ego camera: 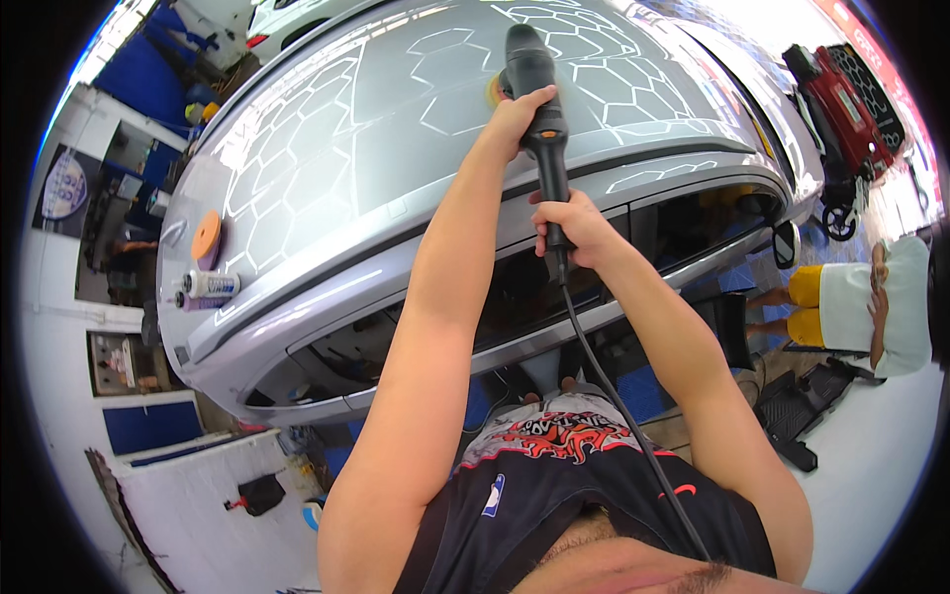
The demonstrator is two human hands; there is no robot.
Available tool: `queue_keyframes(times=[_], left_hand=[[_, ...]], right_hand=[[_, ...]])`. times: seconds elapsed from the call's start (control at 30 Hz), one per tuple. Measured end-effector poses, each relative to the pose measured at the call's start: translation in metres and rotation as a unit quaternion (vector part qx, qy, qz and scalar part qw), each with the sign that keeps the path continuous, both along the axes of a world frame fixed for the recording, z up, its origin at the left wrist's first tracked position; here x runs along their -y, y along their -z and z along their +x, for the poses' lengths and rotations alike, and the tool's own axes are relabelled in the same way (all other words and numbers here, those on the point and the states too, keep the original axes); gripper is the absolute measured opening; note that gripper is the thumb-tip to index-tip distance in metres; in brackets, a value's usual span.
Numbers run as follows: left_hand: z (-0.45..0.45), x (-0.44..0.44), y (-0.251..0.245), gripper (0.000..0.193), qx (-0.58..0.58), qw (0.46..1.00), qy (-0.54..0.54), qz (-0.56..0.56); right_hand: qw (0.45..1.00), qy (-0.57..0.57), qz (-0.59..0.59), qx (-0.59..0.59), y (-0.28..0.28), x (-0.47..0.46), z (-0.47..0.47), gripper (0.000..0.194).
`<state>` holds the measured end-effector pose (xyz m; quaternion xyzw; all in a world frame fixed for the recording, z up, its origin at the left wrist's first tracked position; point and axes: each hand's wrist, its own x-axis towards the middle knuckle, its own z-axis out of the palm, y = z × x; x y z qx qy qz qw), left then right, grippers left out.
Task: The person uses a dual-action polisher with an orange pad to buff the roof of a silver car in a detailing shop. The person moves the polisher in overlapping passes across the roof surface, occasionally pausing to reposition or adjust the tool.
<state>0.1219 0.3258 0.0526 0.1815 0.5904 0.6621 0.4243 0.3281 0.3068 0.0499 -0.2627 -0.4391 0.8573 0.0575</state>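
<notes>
A black corded car polisher (542,104) lies across the silver car roof (393,148), with the edge of its orange-yellow foam pad (494,90) showing at its left, against the roof. My left hand (516,119) grips the polisher's body near its head. Lower down, my right hand (573,226) is wrapped around the rear handle, just above the power cord (594,364), which hangs down over my right side. Whether the pad is spinning cannot be told. Hexagonal light reflections cover the roof.
An orange foam pad (207,235) and two bottles (211,284) rest at the roof's left end. A seated person (846,304) is at the right, below the side mirror (785,245). Beyond stands a red scooter (853,119). Black floor mats (801,405) lie at lower right.
</notes>
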Motion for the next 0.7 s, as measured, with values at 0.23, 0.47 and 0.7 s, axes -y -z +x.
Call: queue_keyframes(times=[0.23, 0.47, 0.7], left_hand=[[-0.041, 0.123, 0.003, 0.042, -0.025, 0.999, -0.047, -0.008], [-0.071, 0.314, 0.002, 0.046, 0.028, 0.975, -0.220, -0.005], [-0.105, 0.398, -0.004, 0.049, 0.037, 0.957, -0.285, 0.037]], right_hand=[[0.992, -0.127, -0.007, -0.017, 0.002, 0.068, -0.029, 0.032], [0.936, -0.348, 0.029, -0.045, 0.012, 0.163, -0.090, 0.037], [0.919, -0.390, 0.051, -0.039, 0.002, 0.222, -0.139, 0.014]])
